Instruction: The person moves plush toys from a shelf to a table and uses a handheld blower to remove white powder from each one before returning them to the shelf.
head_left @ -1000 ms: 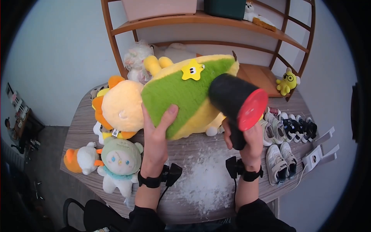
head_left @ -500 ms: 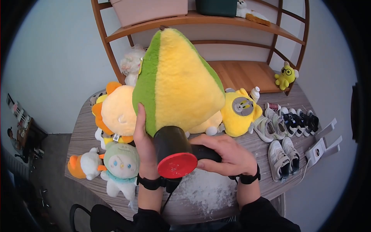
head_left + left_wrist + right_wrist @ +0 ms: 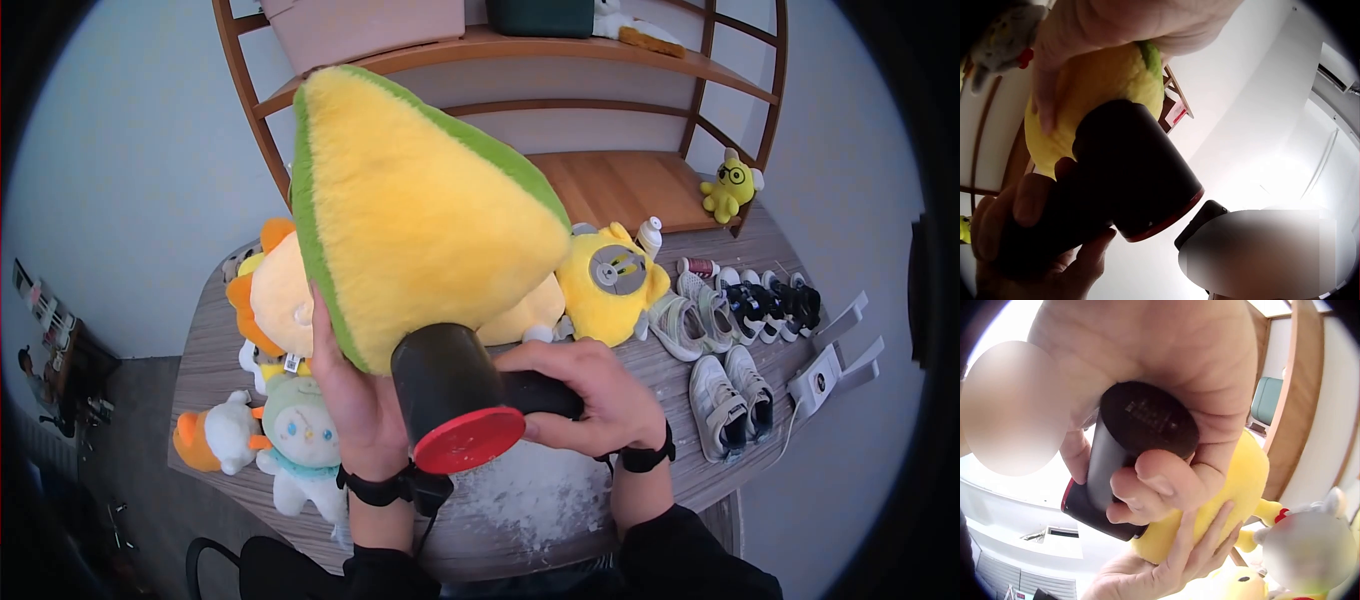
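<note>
A big yellow-and-green plush toy (image 3: 430, 200), roughly triangular from this side, is held up above the table. My left hand (image 3: 355, 410) grips its lower left part, with fingers spread against the yellow fur in the right wrist view. My right hand (image 3: 600, 395) holds a black hair-dryer-shaped tool (image 3: 445, 380) by its handle, fingers curled round it. The tool's black end is right at the toy's lower edge, while its red end (image 3: 470, 440) faces down toward me. In the left wrist view the barrel overlaps the yellow fur (image 3: 1104, 75).
White fluff (image 3: 535, 495) is scattered on the wooden table below the hands. Several plush toys stand left, including a green-hooded one (image 3: 305, 430); a yellow one (image 3: 610, 285) sits right. Shoes (image 3: 720, 405) and a white device (image 3: 820, 380) line the right side. A wooden shelf (image 3: 610, 190) stands behind.
The plush toy turned from its green, star-badged face to a yellow face and now leans left. The tool moved from the toy's right side to its lower edge, its red end swinging downward.
</note>
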`<state>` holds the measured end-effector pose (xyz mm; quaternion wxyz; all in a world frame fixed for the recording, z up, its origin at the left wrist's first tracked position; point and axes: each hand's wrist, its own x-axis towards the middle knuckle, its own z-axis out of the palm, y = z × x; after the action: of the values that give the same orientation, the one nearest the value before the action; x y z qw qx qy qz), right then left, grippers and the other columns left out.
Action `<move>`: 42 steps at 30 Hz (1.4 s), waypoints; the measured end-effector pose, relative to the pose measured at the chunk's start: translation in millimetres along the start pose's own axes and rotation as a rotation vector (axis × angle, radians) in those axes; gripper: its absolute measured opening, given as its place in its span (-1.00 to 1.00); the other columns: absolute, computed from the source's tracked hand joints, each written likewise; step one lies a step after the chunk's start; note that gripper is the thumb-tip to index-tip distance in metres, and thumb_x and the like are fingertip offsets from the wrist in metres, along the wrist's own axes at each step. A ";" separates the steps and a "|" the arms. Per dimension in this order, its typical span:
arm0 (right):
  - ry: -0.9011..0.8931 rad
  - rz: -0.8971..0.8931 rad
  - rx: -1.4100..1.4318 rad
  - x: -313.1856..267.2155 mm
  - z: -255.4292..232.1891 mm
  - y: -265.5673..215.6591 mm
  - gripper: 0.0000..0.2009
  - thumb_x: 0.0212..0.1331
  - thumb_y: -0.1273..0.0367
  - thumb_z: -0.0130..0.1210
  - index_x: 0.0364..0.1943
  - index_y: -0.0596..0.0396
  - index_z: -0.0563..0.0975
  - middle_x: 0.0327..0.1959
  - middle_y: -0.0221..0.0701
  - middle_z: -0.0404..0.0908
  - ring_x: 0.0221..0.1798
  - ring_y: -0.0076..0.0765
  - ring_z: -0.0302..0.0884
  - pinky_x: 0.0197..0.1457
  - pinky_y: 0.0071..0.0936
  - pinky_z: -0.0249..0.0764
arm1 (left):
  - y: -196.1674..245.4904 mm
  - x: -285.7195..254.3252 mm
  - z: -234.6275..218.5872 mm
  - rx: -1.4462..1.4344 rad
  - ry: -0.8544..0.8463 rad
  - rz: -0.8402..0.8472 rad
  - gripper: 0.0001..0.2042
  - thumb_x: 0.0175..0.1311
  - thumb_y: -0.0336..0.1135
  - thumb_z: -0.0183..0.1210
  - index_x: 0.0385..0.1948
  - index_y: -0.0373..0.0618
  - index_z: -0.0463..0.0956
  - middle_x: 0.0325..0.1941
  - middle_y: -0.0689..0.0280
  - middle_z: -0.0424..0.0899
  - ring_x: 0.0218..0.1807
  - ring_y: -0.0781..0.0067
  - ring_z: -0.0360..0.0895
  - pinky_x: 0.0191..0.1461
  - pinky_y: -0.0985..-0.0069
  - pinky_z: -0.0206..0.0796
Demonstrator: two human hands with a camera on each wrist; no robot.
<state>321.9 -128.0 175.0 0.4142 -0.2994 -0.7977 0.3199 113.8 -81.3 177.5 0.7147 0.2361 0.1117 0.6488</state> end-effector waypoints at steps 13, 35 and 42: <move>0.278 0.223 0.288 -23.1 -33.7 14.4 -0.64 0.18 0.30 0.22 0.00 0.22 0.52 -0.29 -0.42 0.60 -0.29 -0.54 0.54 -0.16 -0.55 0.46 | 5.6 0.6 -2.5 0.013 -0.098 -0.021 -0.35 0.51 0.20 -0.27 0.43 -0.08 0.07 0.41 0.00 0.29 0.30 -0.09 0.42 0.19 -0.08 0.45; -0.275 0.330 -0.328 12.0 59.7 83.2 -0.51 0.07 0.50 0.17 0.11 0.03 0.28 0.06 -0.13 0.38 0.06 0.14 0.51 0.12 -0.14 0.42 | 31.7 -1.7 -7.9 0.022 -0.054 0.253 -0.41 0.52 0.13 -0.18 0.40 -0.06 0.13 0.42 0.07 0.27 0.36 -0.02 0.35 0.26 -0.11 0.39; -0.211 0.380 -0.470 6.6 94.2 118.9 -0.49 0.08 0.48 0.21 0.12 0.07 0.27 0.08 -0.10 0.34 0.15 0.13 0.44 0.16 -0.15 0.43 | 25.1 -3.0 -2.4 0.057 0.046 0.291 -0.45 0.51 0.08 -0.13 0.37 -0.05 0.19 0.39 0.14 0.33 0.33 0.11 0.40 0.23 0.03 0.41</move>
<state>263.8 -74.5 45.3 0.1815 -0.4955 -0.8183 0.2278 90.3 -82.6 187.1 0.6035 0.2552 0.1110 0.7472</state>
